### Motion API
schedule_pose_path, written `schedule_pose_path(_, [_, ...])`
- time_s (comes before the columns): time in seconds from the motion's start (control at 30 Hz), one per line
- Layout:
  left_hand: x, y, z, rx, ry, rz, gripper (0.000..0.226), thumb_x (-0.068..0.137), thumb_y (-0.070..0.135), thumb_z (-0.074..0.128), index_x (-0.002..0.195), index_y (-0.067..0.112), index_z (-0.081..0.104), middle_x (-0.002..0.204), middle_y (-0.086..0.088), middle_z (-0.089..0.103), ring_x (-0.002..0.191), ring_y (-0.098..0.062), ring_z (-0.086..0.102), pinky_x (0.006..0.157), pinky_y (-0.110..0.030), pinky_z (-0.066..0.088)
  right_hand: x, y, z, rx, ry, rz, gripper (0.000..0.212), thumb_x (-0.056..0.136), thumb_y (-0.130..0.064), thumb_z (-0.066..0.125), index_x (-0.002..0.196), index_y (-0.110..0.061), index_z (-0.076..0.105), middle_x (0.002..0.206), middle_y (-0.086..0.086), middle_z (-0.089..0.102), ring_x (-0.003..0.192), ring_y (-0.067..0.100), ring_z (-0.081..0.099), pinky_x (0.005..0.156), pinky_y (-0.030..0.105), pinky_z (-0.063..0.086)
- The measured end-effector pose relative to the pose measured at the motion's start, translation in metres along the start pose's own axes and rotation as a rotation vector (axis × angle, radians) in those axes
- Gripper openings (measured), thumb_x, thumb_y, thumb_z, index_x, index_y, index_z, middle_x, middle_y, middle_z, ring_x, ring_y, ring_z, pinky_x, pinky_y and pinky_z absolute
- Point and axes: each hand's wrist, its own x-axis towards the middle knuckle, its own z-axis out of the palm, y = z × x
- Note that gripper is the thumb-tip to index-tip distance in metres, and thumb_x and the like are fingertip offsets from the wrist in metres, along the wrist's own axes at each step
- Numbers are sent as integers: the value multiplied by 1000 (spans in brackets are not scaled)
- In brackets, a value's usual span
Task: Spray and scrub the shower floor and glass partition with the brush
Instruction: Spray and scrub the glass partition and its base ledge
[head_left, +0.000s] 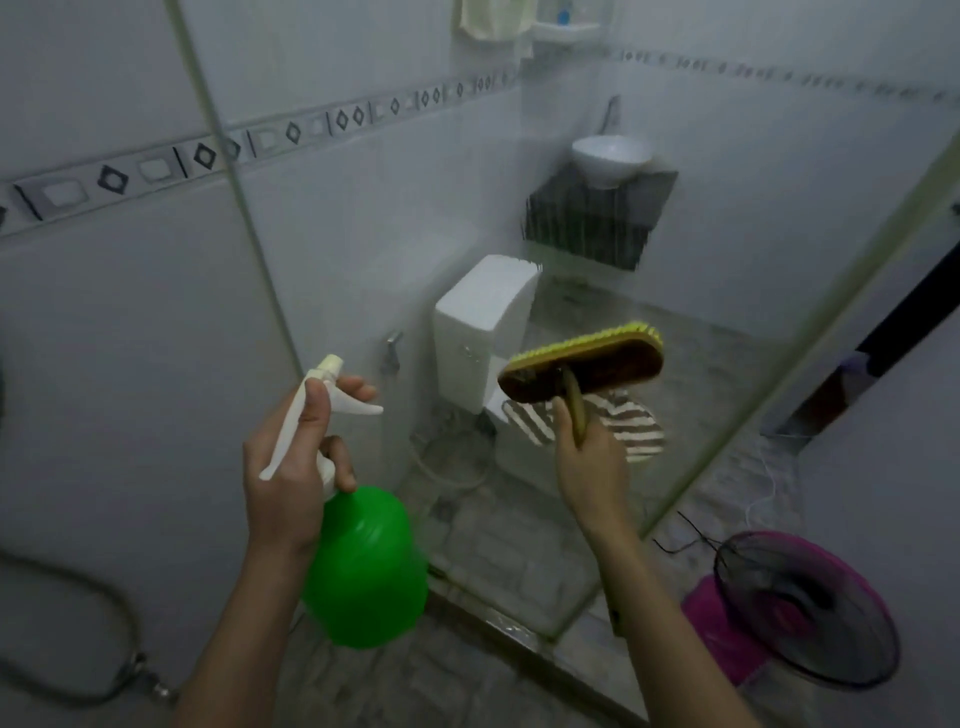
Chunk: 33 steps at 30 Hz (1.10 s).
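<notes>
Forearms: both reach up and forward from the bottom edge, bare, the left one slanting toward the middle and the right one rising from the lower right.
Left hand (291, 467): back toward the camera, raised at chest height, fingers curled round the white spray head of the bottle (363, 566); one finger lies across the top of the trigger, another wraps the neck below it.
Bottle: green, hanging under the left hand, tilted, nozzle aimed up at the glass (701, 322).
Right hand (592, 467): lifted higher than the wrist, fingers closed round the short handle of the brush (587, 364), thumb laid along the handle.
Brush: head sideways above the right hand, brown back toward the camera, yellow-green bristles turned to the glass; whether they touch it I cannot tell.
Glass: upright pane just beyond both hands, streaked and misty in its upper middle.
Floor (441, 686): grey tiles below and between the arms, running to the foot of the glass.
Behind the glass: toilet tank (483, 332), a striped cloth (639, 431), a white basin (610, 158) on a dark shelf.
Right side: pink fan (800, 608) lying on the floor outside the pane.
Lower left: metal hose (67, 587) curving along the wall.
</notes>
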Motion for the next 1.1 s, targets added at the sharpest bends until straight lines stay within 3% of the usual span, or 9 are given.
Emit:
schedule_pose_path(0.07, [-18,-3,6,49,72,-8,30,90,64,52,99,47,75,95,9,75,37,-11,41,40,-20,38,19,-27,9,-13,-65,-97,39,99,-47,41,81,-17,57,65,-6,55,58,9,52,48,24,31])
schedule_pose_path(0.17, [-45,-9,15,105,216,-18,32,97,52,48,112,36,70,95,7,75,39,-12,42,40,-21,38,47,-70,35,-23,-209,-222,42,99,-51,39,87,-14,56,73,0,58,63,15,54,51,27,34])
schedule_pose_path(0.27, [-81,-13,15,127,331,-9,57,91,69,54,121,23,68,102,0,73,39,-11,41,41,-21,38,60,-77,43,-45,-326,-281,48,98,-52,39,86,-10,57,78,3,59,65,18,53,53,30,36])
schedule_pose_path(0.4, [-139,-12,4,174,461,6,46,81,79,56,105,44,75,105,3,73,41,-11,41,44,-22,39,37,-51,33,72,-556,-262,50,97,-52,43,76,-10,60,62,1,57,54,15,54,50,25,40])
schedule_pose_path(0.5, [-188,-5,-2,275,576,22,44,82,80,53,100,46,75,98,2,74,43,-12,42,49,-25,40,0,-41,40,130,-732,-227,50,95,-55,44,75,-11,59,61,3,56,55,20,55,54,32,42])
schedule_pose_path(0.57, [-222,1,-7,357,673,37,39,87,77,49,102,50,73,84,-8,66,45,-15,42,57,-30,40,-27,-42,55,149,-844,-222,45,92,-58,46,75,-16,55,62,2,55,53,19,51,54,34,42])
schedule_pose_path(0.73, [-318,29,-12,514,1036,68,41,91,74,46,102,46,74,74,16,63,45,-20,42,54,-32,38,-117,-55,76,180,-1169,-327,27,92,-44,52,81,-21,46,63,3,50,47,17,46,44,29,36])
schedule_pose_path(0.87, [-402,58,5,662,1285,98,34,97,66,43,106,49,71,72,23,63,44,-24,44,57,-35,41,-207,-60,67,221,-1460,-474,17,94,-28,53,82,-19,45,63,4,48,42,12,41,37,24,33])
schedule_pose_path(1.1, [-553,106,85,803,1716,155,32,100,60,44,104,44,72,84,14,69,44,-22,44,58,-35,42,-364,-41,-21,276,-1919,-671,15,93,-29,57,83,-21,49,55,1,46,38,12,41,39,27,34])
